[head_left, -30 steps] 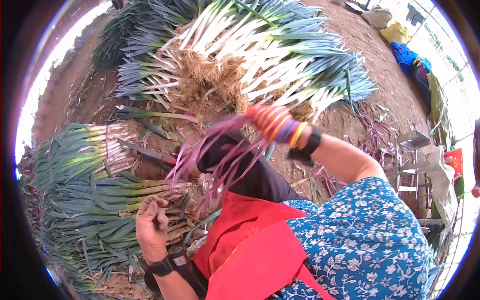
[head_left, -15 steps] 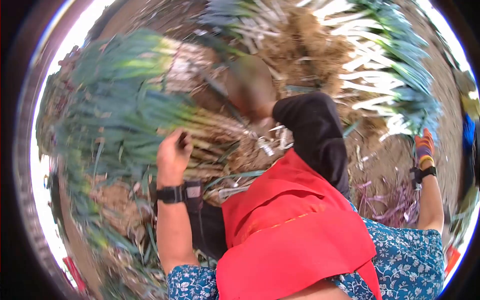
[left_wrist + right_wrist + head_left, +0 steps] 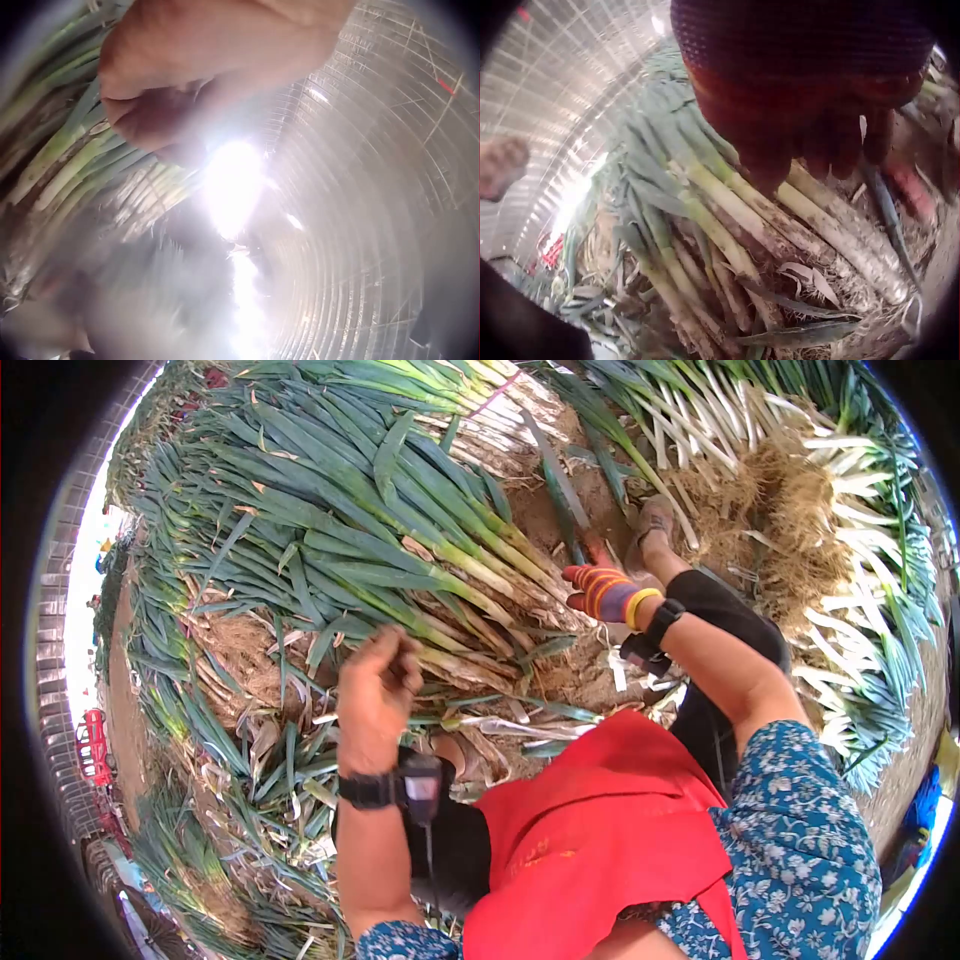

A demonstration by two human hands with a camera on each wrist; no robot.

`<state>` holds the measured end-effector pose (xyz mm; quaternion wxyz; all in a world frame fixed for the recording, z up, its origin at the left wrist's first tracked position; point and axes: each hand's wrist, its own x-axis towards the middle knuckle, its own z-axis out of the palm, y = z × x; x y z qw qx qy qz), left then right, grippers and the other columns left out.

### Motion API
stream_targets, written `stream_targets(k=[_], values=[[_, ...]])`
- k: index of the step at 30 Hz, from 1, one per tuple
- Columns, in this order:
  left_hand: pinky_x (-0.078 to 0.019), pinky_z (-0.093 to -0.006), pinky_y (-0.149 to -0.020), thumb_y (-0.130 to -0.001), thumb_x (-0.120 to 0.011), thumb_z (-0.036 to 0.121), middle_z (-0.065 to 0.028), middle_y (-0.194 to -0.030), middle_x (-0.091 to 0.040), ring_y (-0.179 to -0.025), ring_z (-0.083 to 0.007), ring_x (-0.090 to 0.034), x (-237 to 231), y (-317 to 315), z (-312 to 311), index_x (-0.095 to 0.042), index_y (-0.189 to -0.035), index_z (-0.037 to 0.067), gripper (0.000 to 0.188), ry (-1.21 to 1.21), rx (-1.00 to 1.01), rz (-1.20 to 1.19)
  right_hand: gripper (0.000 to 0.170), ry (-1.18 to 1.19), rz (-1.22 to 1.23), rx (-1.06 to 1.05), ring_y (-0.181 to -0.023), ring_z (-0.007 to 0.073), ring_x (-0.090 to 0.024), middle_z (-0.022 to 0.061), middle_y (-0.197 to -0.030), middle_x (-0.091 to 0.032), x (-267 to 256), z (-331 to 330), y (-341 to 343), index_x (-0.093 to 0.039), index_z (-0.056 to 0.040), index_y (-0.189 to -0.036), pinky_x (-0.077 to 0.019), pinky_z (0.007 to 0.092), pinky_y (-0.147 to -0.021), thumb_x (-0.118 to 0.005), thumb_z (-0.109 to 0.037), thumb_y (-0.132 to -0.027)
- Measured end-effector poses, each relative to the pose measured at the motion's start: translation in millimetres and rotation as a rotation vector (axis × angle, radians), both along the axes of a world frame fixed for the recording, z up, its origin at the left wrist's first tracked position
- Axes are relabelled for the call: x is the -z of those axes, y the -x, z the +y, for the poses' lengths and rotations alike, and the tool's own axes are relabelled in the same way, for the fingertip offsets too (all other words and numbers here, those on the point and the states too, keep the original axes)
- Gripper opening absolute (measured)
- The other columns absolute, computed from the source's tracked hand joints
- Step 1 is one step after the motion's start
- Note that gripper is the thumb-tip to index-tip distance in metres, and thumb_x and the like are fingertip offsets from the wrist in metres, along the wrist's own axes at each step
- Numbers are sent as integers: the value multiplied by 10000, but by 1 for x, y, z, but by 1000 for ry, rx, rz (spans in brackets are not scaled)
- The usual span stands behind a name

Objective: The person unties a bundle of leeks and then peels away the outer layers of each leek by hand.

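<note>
Bare and raised, my left hand [image 3: 375,695] has loosely curled fingers and shows nothing in them. It is beside a heap of large green onions [image 3: 400,560] with long leaves and soil-stained stalks. My right hand [image 3: 610,596], in a striped knit glove, hovers over the root ends of these onions, fingers pointing down and no object visible in them. In the right wrist view its fingers overlap several stalks [image 3: 772,225]. Close by lies a long knife [image 3: 555,475] with a red handle [image 3: 909,191], apart from the glove.
A tied bundle of green onions [image 3: 500,415] lies beyond the knife. To the right is a pile of cleaner white-stalked onions [image 3: 850,485] with tangled roots [image 3: 770,510]. Loose leaf scraps [image 3: 300,770] litter the ground at left. A red apron [image 3: 600,800] covers the person's lap.
The right hand first held purple strips, then was out at the right by strips on the ground; now it is back over the onions without them. The head view has turned left.
</note>
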<state>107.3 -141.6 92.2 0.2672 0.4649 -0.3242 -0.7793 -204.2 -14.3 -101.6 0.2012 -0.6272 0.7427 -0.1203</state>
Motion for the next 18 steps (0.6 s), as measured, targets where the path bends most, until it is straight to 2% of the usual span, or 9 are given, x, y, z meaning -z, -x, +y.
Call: stream_targets(k=[3, 4, 5, 9, 11, 12, 14, 15, 18], values=[[-424, -216, -471, -892, -534, 156, -64, -771, -596, -612, -112, -555, 17, 6, 11, -573, -867, 32, 132, 17, 68, -82, 606, -26, 24, 162, -1102, 290, -526, 179, -1157, -566, 46, -35, 1, -457, -45, -1255, -321, 444, -993, -575, -404, -782], [-420, -217, -460, -894, -531, 170, -67, -748, -592, -593, -115, -557, 12, 8, 15, -568, -844, 26, 157, 74, 168, -124, 637, -155, -203, 302, -1204, 313, -441, 210, -1273, -477, 22, -45, -4, -430, -27, -1278, -274, 389, -1040, -565, -408, -785], [-416, -219, -449, -896, -528, 183, -69, -725, -588, -573, -117, -559, 5, 12, 15, -564, -820, 20, 183, 143, 264, -167, 674, -185, -216, 362, -1236, 345, -395, 239, -1330, -405, 45, -55, 2, -398, -10, -1302, -257, 352, -1055, -563, -406, -782], [-419, -226, -444, -883, -554, 203, -67, -632, -568, -485, -135, -542, 5, 14, 19, -562, -814, -6, 220, -21, 185, -223, 956, -479, -324, 347, -1330, 313, -259, 210, -1435, -256, 92, -86, 12, -191, 8, -1403, -222, 322, -1078, -631, -507, -728], [-430, -221, -444, -879, -563, 197, -70, -654, -585, -505, -129, -558, 6, 17, 18, -567, -838, -10, 211, -54, 158, -179, 868, -313, -224, 419, -1145, 325, -487, 239, -1204, -521, 91, -84, 0, -450, 58, -1230, -382, 357, -943, -697, -544, -654], [-435, -220, -445, -878, -566, 194, -75, -659, -591, -503, -125, -556, 3, 18, 21, -568, -847, -12, 209, -80, 143, -182, 868, -306, -219, 417, -1145, 325, -487, 239, -1204, -521, 88, -87, 4, -450, 58, -1230, -382, 357, -943, -697, -544, -654], [-447, -216, -448, -881, -567, 186, -82, -690, -607, -507, -114, -550, -3, 20, 24, -570, -870, -14, 201, -72, 200, -168, 787, -499, -252, 178, -919, 317, -580, 200, -964, -619, 38, -86, 3, -511, 44, -1160, -439, 363, -797, -710, -534, -664], [-447, -216, -448, -881, -567, 186, -82, -690, -607, -507, -114, -550, -6, 21, 24, -570, -870, -14, 201, -76, 203, -156, 606, -251, -322, 103, -688, 294, -539, 122, -698, -567, 90, -70, 7, -577, 30, -934, -432, 360, -667, -699, -512, -691], [-447, -216, -481, -875, -572, 193, -75, -738, -613, -549, -111, -557, -2, 25, 33, -576, -860, -11, 204, 46, 251, -88, 434, -24, -345, 178, -631, 273, -483, 93, -625, -463, 16, -41, -23, -546, -37, -794, -418, 357, -628, -660, -454, -755]])
